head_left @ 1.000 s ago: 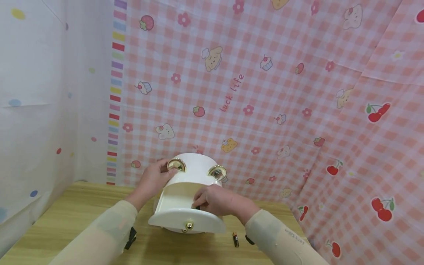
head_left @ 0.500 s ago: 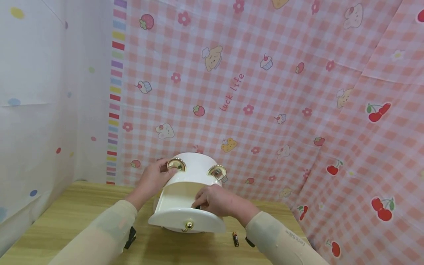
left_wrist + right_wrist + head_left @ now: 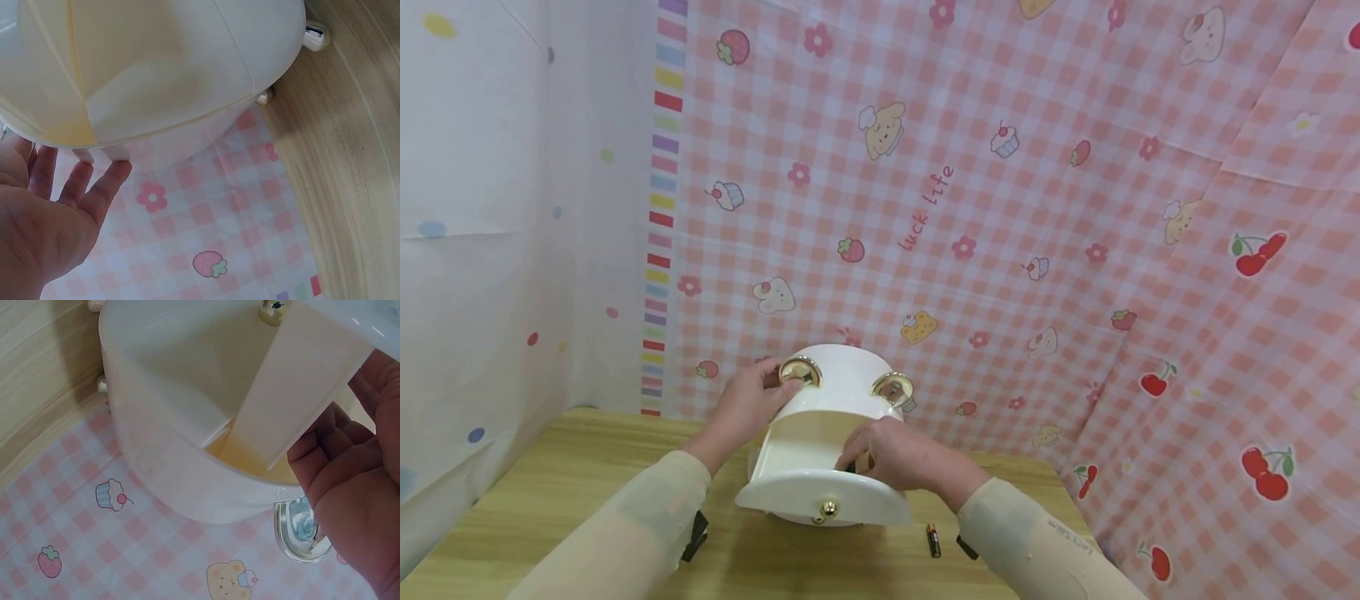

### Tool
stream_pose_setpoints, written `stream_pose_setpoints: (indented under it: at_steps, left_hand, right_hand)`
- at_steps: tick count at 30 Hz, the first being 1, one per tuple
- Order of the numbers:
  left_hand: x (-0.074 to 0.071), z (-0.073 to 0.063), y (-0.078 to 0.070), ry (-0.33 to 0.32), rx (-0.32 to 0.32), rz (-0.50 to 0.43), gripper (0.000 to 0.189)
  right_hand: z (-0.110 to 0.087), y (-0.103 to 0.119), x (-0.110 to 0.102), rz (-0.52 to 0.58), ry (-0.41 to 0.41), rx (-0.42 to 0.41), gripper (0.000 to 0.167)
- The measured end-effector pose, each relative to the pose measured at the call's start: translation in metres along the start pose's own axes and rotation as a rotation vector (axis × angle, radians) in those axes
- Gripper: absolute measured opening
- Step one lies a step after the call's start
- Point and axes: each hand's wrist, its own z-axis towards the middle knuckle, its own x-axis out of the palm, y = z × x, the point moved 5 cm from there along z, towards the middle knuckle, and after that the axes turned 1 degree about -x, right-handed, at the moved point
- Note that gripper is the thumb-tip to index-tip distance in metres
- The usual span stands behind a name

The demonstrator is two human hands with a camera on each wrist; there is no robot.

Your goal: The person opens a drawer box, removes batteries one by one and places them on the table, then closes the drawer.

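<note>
A rounded white storage box [image 3: 842, 362] with two gold-rimmed round ornaments stands with its front drawer [image 3: 793, 500] pulled out; a gold knob [image 3: 828, 509] sits on the drawer front. My left hand [image 3: 751, 404] grips the box at its upper left, thumb on the left gold ornament [image 3: 792, 372] and fingers against the side, as the left wrist view shows. My right hand [image 3: 891, 452] reaches over the drawer's right side, fingertips inside. They pinch a small black object [image 3: 851, 467], mostly hidden by the drawer front and fingers. The drawer wall [image 3: 300, 381] hides the fingertips in the right wrist view.
A black and copper battery [image 3: 933, 540] lies on the wooden table [image 3: 587, 475] right of the drawer, near my right sleeve [image 3: 1022, 521]. A pink checked cloth [image 3: 850, 208] hangs behind the box, and a white dotted one [image 3: 490, 292] at the left.
My right fingers have shifted slightly in the drawer, and a little more of the black object shows. The left hand and the box keep their places.
</note>
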Motion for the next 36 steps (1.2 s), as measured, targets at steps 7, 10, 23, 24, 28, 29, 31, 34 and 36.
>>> stream_pose_setpoints:
  at_steps: [7, 10, 23, 24, 28, 29, 31, 34, 36]
  left_hand:
    - [0.000, 0.000, -0.001, 0.001, 0.001, 0.000, 0.042]
    - [0.000, 0.000, -0.001, 0.000, 0.001, -0.002, 0.042]
    - [0.000, -0.001, -0.002, 0.001, -0.011, -0.010, 0.044]
    - [0.000, -0.001, -0.002, 0.000, -0.006, -0.007, 0.044]
    - [0.000, -0.001, -0.001, -0.005, -0.001, -0.003, 0.044]
    - [0.000, -0.001, -0.001, -0.006, 0.001, -0.001, 0.044]
    - [0.000, -0.001, 0.000, -0.005, 0.001, -0.004, 0.043]
    - [0.001, 0.000, 0.000, -0.004, 0.003, -0.004, 0.043]
    - [0.001, 0.000, 0.000, -0.005, 0.002, -0.009, 0.043]
  right_hand:
    - [-0.005, -0.005, -0.002, 0.071, -0.004, 0.047, 0.019]
    - [-0.008, -0.007, -0.003, 0.082, -0.001, 0.056, 0.022]
    - [-0.015, 0.000, -0.015, -0.003, 0.010, -0.065, 0.022]
    - [-0.016, 0.002, -0.016, -0.021, 0.009, -0.076, 0.023]
    - [-0.019, 0.007, -0.022, -0.144, 0.002, -0.073, 0.025]
    - [-0.020, 0.009, -0.023, -0.178, -0.001, -0.072, 0.025]
    - [-0.024, 0.013, -0.028, -0.245, -0.012, -0.065, 0.025]
    - [-0.030, 0.021, -0.039, -0.298, -0.057, -0.079, 0.026]
    - [-0.037, 0.024, -0.050, -0.291, -0.110, -0.083, 0.029]
